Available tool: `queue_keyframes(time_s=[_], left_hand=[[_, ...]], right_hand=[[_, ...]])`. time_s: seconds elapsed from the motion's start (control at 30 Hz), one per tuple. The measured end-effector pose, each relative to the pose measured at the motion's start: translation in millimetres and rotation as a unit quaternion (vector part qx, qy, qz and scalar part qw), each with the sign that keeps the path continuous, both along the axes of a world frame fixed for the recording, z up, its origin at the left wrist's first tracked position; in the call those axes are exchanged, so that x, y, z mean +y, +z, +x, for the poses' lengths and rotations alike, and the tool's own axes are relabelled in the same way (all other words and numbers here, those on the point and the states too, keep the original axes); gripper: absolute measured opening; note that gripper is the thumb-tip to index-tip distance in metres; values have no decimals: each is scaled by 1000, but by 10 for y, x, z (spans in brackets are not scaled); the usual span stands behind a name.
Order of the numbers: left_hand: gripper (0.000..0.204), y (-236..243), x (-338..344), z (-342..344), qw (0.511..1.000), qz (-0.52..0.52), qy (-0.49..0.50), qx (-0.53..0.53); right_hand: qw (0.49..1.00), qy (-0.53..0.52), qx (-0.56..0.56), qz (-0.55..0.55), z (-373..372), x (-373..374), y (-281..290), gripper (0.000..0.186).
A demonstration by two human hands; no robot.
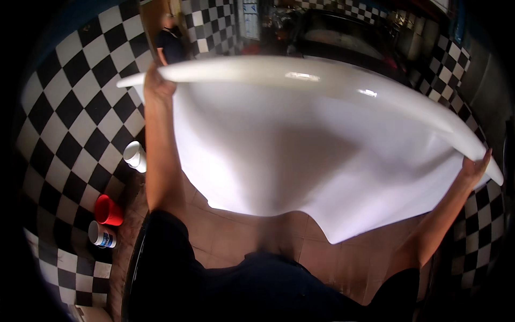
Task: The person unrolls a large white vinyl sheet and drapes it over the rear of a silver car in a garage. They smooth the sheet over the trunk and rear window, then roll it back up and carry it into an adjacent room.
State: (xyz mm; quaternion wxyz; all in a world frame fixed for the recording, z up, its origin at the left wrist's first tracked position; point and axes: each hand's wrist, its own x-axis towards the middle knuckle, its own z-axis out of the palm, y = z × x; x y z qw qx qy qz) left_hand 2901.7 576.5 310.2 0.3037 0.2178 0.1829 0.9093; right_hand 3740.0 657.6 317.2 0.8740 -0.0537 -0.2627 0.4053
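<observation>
A long white roll (322,75) of glossy material is held up across my view at arm's length, bowed by the fisheye, with a loose white sheet (268,161) hanging from it toward me. My left hand (159,86) is closed on the roll near its left end, its fingers partly blurred. My right hand (476,163) grips the roll near its right end. The sheet's lower edge is wavy, with a pointed corner dipping right of centre over the tiled floor.
Checkered walls (80,107) stand at both sides. A white bucket (134,156), red bucket (109,211) and labelled tub (102,234) line the left wall over brown floor tiles (322,263). A person (171,45) stands at the back left; a dark car (343,40) is behind the roll.
</observation>
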Motion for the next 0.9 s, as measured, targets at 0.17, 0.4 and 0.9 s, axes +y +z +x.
queue_keyframes(time_s=[0.17, 0.4, 0.9], left_hand=[[7, -126, -292, 355, 999, -27, -9, -43], [16, -143, -521, 411, 994, -5, -58, -97], [19, -342, -623, 583, 985, -29, 54, -164]], right_hand=[[980, 133, 41, -139, 457, 31, -297, 43], [996, -39, 27, -80, -64, -69, -239, 41], [972, 45, 115, -202, -127, -277, -356, 42]])
